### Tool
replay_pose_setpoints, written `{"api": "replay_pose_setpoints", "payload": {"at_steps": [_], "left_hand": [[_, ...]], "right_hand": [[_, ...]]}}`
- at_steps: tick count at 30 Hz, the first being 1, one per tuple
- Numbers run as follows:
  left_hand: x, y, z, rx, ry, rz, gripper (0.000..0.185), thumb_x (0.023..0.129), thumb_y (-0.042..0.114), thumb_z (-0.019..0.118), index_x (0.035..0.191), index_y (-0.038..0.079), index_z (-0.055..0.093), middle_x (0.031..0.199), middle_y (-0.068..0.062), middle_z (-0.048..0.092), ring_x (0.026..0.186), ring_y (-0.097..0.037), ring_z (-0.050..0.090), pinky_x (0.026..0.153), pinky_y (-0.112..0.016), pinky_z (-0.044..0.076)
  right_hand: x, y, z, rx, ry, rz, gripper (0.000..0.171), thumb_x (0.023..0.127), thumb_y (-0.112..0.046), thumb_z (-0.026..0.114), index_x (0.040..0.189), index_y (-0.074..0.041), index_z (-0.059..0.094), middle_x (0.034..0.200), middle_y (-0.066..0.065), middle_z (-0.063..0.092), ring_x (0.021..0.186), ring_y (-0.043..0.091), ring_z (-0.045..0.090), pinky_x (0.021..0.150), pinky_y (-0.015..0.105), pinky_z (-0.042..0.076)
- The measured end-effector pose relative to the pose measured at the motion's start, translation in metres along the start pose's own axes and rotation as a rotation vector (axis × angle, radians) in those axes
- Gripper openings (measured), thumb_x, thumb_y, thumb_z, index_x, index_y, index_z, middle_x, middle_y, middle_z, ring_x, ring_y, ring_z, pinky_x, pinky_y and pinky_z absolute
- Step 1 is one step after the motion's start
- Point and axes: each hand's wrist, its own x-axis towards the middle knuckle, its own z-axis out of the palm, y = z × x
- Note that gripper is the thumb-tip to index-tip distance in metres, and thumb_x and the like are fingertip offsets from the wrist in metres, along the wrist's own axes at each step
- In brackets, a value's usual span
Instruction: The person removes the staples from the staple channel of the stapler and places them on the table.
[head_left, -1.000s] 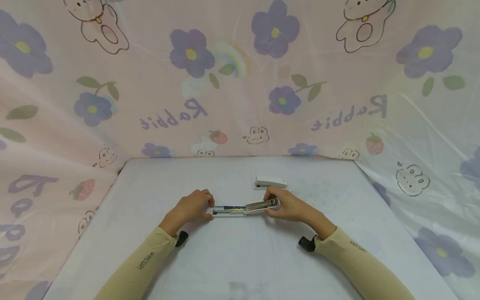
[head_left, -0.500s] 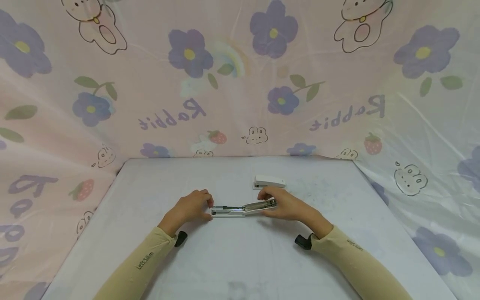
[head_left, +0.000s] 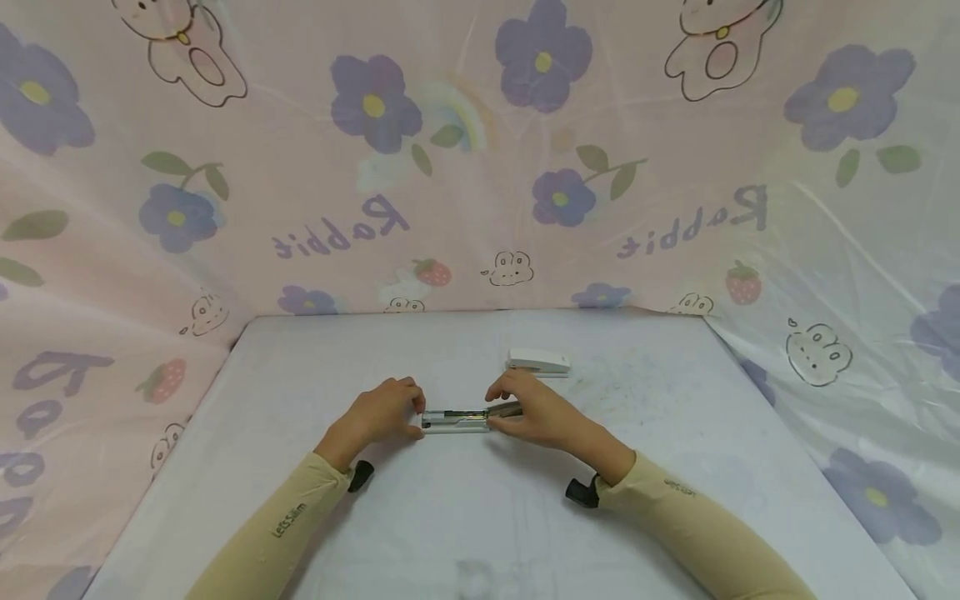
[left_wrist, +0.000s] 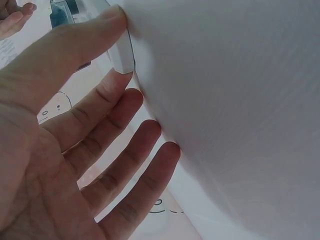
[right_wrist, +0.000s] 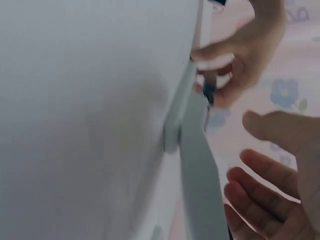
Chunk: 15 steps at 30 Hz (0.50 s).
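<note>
from my head i see the opened white and metal stapler point(head_left: 467, 419) lying mid-table point(head_left: 420, 533); my left wrist view alone shows my left hand point(head_left: 381, 413) pinching its white end point(left_wrist: 122, 56) between thumb and forefinger, the other fingers straight. my right hand point(head_left: 531, 412) covers the raised top arm, fingers loosely spread beside it. a second white stapler point(head_left: 537, 362) sits just behind.
</note>
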Motion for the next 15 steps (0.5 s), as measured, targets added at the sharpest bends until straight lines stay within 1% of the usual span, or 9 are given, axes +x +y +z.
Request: {"api": "replay_pose_setpoints", "payload": {"at_steps": [3,8,15], "left_hand": [[0.0,0.0,0.0,0.003,-0.003,-0.005,0.032,0.084,0.03,0.094,0.1,0.018,0.07,0.115,0.002,0.065,0.107,-0.025,0.061,0.08,-0.05,0.058],[0.0,0.0,0.0,-0.002,0.004,-0.003,0.032,0.083,0.029,0.095,0.1,0.019,0.07,0.113,0.002,0.065,0.105,-0.025,0.061,0.079,-0.049,0.058],[0.002,-0.001,0.002,0.005,0.007,0.003,0.032,0.083,0.03,0.095,0.1,0.02,0.069,0.113,0.002,0.064,0.106,-0.025,0.061,0.08,-0.049,0.058]], "right_hand": [[0.007,-0.003,0.013,-0.021,0.016,-0.015,0.028,0.095,-0.018,0.084,0.116,-0.005,0.072,0.114,0.007,0.07,0.107,0.025,0.063,0.097,0.042,0.054],[0.021,-0.011,0.029,-0.055,0.029,-0.029,0.024,0.095,-0.02,0.085,0.111,-0.006,0.074,0.109,0.006,0.069,0.104,0.024,0.064,0.094,0.04,0.054],[0.033,-0.02,0.042,-0.089,-0.029,0.004,0.019,0.095,-0.022,0.085,0.108,-0.01,0.077,0.107,0.0,0.068,0.101,0.02,0.063,0.091,0.037,0.054]]}}
